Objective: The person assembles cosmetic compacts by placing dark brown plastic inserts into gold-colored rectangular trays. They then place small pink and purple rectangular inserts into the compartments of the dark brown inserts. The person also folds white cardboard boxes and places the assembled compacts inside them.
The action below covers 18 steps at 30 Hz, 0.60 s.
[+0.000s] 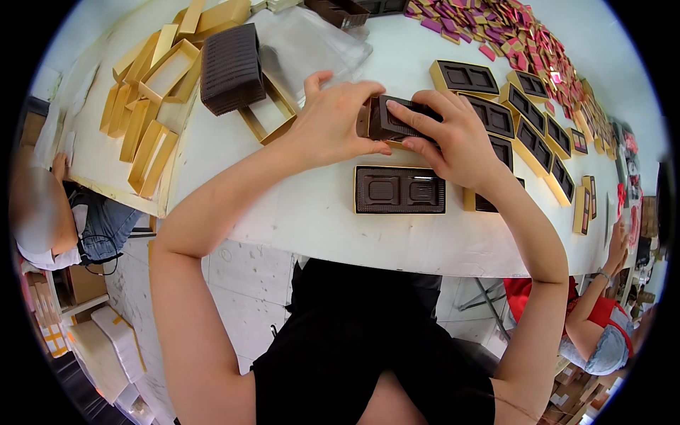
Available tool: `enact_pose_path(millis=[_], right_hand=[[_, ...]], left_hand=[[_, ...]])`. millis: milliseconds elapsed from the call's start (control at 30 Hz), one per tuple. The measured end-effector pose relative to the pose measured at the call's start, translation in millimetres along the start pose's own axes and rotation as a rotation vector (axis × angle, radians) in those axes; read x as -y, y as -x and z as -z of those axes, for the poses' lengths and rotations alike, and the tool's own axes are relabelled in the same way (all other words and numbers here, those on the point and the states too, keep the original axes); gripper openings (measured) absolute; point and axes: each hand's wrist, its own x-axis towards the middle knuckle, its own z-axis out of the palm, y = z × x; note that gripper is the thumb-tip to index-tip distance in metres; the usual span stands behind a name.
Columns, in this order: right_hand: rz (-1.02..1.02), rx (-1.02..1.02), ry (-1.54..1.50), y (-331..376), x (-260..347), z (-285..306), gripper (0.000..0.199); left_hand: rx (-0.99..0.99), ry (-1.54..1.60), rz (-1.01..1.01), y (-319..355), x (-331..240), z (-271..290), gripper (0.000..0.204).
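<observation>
Above the middle of the table, my right hand [453, 134] is closed over a dark brown plastic tray insert [392, 124], fingers on its top and side. A gold box [399, 144] shows as a thin edge beneath the insert, mostly hidden. My left hand [336, 117] curves round the left end of this box, its thumb and fingers gripping opposite sides. How deep the insert sits cannot be made out. Just nearer to me lies a gold box with a brown two-compartment insert [400, 190] in it.
A stack of brown inserts [232, 69] stands left, beside an open gold box frame [273, 113]. More gold frames [152, 156] pile up at far left. Filled boxes [489, 113] stand in rows right, below a heap of small pink and gold pieces [496, 32]. Other people sit at both sides.
</observation>
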Motion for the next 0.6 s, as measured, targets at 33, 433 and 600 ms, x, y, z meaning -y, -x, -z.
enact_pose_path(millis=[33, 433, 600], right_hand=[[0.004, -0.020, 0.051, 1, 1, -1, 0.041], [0.014, 0.293, -0.022, 3, 4, -19, 0.071], [0.036, 0.278, 0.042, 6, 1, -25, 0.075]], left_hand=[[0.008, -0.046, -0.015, 1, 0, 0, 0.098], [-0.108, -0.083, -0.099, 3, -2, -6, 0.073], [-0.021, -0.253, -0.203, -4, -4, -2, 0.083]])
